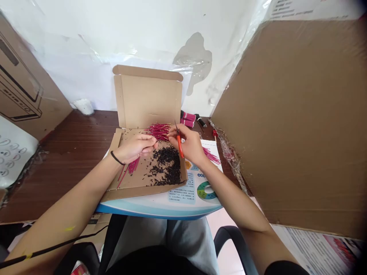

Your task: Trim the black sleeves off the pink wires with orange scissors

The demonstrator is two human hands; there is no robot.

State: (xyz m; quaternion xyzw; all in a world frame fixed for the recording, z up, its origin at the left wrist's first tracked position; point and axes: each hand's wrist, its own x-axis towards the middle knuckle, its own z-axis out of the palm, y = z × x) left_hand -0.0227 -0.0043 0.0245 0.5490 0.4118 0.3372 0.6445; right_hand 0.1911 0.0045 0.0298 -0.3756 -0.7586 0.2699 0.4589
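Carefully now: in the head view, the orange-handled tool [180,146] lies across your right hand [189,144] with its dark tip pointing up, so a quick turn of that wrist could jab a finger or snag something. The pile [159,131] of magenta wires sits toward the back of the box [137,191], loose and crossed, and a hasty pull on one would probably drag others along. Black bits [169,168] cover much of the box's right half; a knock against the low wall could spill them onto the sheet [183,196]. A smaller bunch [133,167] of wires lies near your left wrist, which could scatter it if it drops.

Your right hand is curled around the tool, thumb and forefinger close to the pile; I can't tell whether they also pinch a wire. Your left hand [140,147] is closed, thumb pressed to the fingers; anything between its tips is too small to make out.
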